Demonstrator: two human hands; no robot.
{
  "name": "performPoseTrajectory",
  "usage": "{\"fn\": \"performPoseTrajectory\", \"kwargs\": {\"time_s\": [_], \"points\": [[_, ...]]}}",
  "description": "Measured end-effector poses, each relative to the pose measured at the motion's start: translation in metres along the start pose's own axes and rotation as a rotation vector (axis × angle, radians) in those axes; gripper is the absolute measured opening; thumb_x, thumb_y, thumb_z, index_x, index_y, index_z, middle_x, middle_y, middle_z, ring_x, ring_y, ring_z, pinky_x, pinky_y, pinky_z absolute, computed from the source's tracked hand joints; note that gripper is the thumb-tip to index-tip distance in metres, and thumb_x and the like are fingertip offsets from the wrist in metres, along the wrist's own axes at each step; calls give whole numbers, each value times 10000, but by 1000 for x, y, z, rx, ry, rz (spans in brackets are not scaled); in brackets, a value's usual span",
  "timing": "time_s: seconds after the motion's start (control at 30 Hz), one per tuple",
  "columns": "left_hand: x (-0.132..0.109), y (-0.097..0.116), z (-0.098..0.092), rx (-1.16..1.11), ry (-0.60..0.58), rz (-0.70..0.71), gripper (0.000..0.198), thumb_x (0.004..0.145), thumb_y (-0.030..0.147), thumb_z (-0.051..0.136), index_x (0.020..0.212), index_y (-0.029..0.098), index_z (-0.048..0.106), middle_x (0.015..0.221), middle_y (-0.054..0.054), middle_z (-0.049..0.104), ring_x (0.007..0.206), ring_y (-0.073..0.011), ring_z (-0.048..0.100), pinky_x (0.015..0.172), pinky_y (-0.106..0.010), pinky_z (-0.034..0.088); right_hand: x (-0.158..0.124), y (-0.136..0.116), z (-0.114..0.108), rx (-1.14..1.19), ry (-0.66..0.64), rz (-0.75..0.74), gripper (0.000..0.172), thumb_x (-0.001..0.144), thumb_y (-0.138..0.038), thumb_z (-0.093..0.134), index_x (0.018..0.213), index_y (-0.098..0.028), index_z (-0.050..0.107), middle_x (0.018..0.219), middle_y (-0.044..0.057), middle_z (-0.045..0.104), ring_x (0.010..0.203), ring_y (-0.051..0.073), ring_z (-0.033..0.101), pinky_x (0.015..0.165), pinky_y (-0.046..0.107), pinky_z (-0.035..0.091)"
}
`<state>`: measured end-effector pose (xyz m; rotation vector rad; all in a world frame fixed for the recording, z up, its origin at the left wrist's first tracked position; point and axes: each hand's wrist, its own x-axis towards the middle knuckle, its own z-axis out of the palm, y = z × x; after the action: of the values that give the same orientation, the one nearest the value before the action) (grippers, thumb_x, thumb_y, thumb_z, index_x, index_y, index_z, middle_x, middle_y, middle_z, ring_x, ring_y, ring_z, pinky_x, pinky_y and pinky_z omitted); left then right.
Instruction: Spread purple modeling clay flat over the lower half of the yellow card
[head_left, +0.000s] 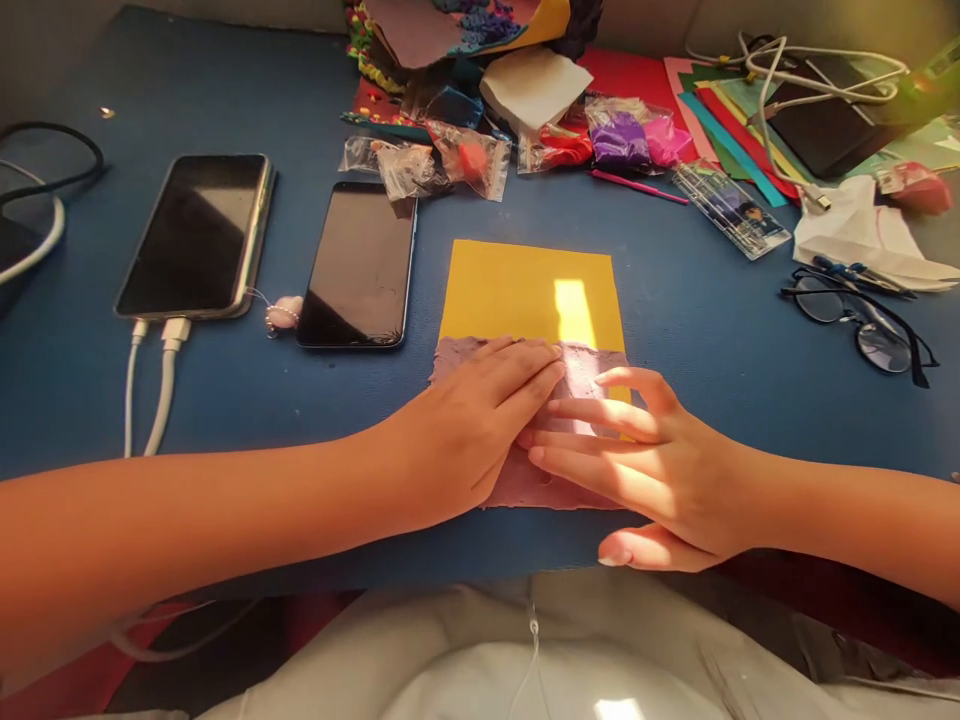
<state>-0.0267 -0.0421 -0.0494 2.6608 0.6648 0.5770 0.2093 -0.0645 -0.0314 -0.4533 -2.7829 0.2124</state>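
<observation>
A yellow sheet of card (517, 285) lies on the blue table, its nearer part covered by a thin, uneven layer of pale purple modelling clay (540, 490). My left hand (480, 415) rests flat on this layer, its fingers stretched out and lying close together. Beside it, my right hand (645, 460) has its fingers spread over the right part of the clay, with the thumb apart near the table's front edge. Nothing is held in either hand. Both hands hide much of the clay layer. A strip of sunlight crosses the card and my right fingers.
Left of the card lie two phones (199, 235) (360, 265), one with white cables plugged in. Behind are small bags of coloured clay (619, 140), a white lump (532, 85) and coloured papers (739, 140). Glasses (862, 320) lie at the right, near a black box (825, 120) with a cable.
</observation>
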Motion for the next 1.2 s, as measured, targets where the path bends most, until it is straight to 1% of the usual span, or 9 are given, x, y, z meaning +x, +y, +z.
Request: {"fn": "performPoseTrajectory", "kwargs": {"time_s": [0.27, 0.5, 0.57, 0.63, 0.77, 0.9, 1.0, 1.1, 1.2], "points": [[2, 0, 2, 17, 29, 30, 390, 969, 116, 326, 1316, 18, 473, 1366, -236, 530, 1345, -290, 454, 1131, -488, 398, 1, -4, -1, -15, 11, 0, 433, 1022, -431, 333, 1072, -117, 626, 1087, 109, 730, 1020, 217, 619, 872, 400, 340], [1, -1, 1, 34, 12, 22, 412, 956, 94, 324, 1340, 19, 455, 1393, -229, 512, 1351, -288, 446, 1132, -491, 398, -1, -5, -1, -25, 24, 1, 418, 1021, -430, 323, 1055, -114, 595, 1091, 119, 721, 944, 206, 599, 851, 401, 361], [0, -1, 4, 26, 14, 19, 424, 945, 70, 329, 1347, 0, 446, 1391, -235, 510, 1352, -287, 443, 1137, -476, 396, -2, -4, 0, -11, 39, 1, 415, 1026, -423, 303, 1057, -130, 596, 1055, 103, 728, 949, 199, 605, 873, 396, 370], [-2, -1, 7, -6, 74, 8, 451, 935, 48, 317, 1370, -1, 423, 1391, -229, 511, 1351, -273, 444, 1138, -449, 402, -3, -1, 0, -7, 76, -3, 413, 1026, -408, 294, 1103, -140, 599, 1016, 90, 732, 979, 196, 613, 909, 392, 388], [-2, -3, 5, -135, 176, -48, 505, 937, 32, 277, 1430, 85, 373, 1420, -164, 510, 1360, -199, 444, 1129, -384, 425, -4, 16, -3, -142, 172, -26, 341, 984, -310, 410, 1209, -127, 588, 1088, 112, 724, 1139, 212, 598, 967, 406, 431], [2, -3, -7, -265, 146, -104, 480, 961, 57, 263, 1414, 139, 402, 1428, -118, 524, 1344, -166, 475, 1134, -369, 418, 5, 31, -7, -144, 64, -22, 327, 969, -243, 455, 1238, -100, 575, 1205, 131, 690, 1222, 230, 577, 1024, 437, 447], [5, -4, -12, -329, 145, -130, 498, 961, 78, 278, 1431, 192, 398, 1420, -92, 534, 1309, -200, 511, 1122, -428, 430, 17, 29, -5, -22, 51, -101, 387, 994, -269, 401, 1212, -1, 575, 1203, 187, 668, 1225, 263, 566, 1042, 426, 477], [5, -4, -12, -335, 93, -131, 503, 955, 89, 301, 1445, 165, 387, 1402, -122, 542, 1292, -233, 522, 1110, -457, 440, 22, 20, 3, 19, 86, -115, 469, 996, -326, 398, 1213, 57, 558, 1171, 226, 652, 1229, 308, 544, 1051, 461, 486], [4, -4, -8, -270, 32, -93, 482, 962, 94, 293, 1436, 84, 381, 1440, -181, 493, 1354, -243, 458, 1121, -437, 428, 21, 13, 10, 40, 83, -84, 477, 988, -338, 400, 1236, 45, 540, 1143, 227, 643, 1208, 313, 543, 997, 492, 523]]}}
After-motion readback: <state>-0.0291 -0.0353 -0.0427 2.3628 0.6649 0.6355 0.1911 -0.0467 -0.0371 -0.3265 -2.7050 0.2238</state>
